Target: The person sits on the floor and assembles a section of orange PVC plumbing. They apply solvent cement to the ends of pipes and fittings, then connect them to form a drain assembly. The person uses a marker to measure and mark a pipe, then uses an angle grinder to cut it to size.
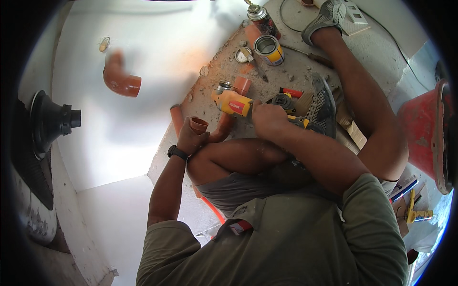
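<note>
My left hand (192,140), with a dark watch on the wrist, is closed around an orange-brown plastic pipe piece (199,125). The round open end of that piece faces up; my fingers hide the rest. In my right hand (268,120) is a yellow angle grinder (234,104), its head pointing left toward the pipes. A metal disc or guard shows at the head's far side, and I cannot tell whether it spins. Just behind the held piece lie a bent orange-brown pipe (224,127) and a straight pipe end (176,116), both partly covered.
An orange-brown elbow (125,85) sticks out of the white wall. Beyond the grinder stand an open tin (270,50) and a torch canister (260,17), near a round lid (243,55). A tape measure (283,101) lies by my shoe. At right are a red bucket (423,133) and a caulking gun (420,215).
</note>
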Available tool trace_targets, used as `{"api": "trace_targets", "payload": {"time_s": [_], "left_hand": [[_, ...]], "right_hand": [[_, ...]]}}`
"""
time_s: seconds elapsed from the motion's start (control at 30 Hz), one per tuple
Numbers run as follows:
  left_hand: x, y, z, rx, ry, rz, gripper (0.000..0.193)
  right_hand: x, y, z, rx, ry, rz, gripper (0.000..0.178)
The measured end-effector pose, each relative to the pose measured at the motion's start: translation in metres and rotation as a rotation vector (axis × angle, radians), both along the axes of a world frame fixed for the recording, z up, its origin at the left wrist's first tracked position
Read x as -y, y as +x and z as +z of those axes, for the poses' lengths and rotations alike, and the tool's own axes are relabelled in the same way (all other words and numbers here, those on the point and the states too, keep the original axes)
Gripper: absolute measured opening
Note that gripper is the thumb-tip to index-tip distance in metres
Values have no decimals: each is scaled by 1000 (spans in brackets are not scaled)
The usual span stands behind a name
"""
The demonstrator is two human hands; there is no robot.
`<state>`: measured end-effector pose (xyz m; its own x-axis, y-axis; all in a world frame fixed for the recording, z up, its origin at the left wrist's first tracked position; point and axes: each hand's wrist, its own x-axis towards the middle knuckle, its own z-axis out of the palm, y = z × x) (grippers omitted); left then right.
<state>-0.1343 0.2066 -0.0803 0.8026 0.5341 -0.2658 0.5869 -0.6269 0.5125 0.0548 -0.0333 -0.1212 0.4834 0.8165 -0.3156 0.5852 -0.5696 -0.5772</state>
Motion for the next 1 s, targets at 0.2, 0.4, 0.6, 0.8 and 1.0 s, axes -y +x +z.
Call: {"api": "trace_targets", "payload": {"time_s": [0.2,0.4,0.6,0.8,1.0], "left_hand": [[-1,-1,-1,12,4,7,61],[0,0,0,8,-3,25,60],[0,1,0,36,-51,19,59],[-1,2,0,19,-44,20,59],[-1,0,0,21,-16,8,60]], "right_hand": [[0,2,1,-31,-7,-3,49],[0,3,1,-33,-7,5,51],[1,5,1,-45,-8,3,53],[2,4,3,-36,-8,2,53],[2,4,6,8,-60,44,53]]}}
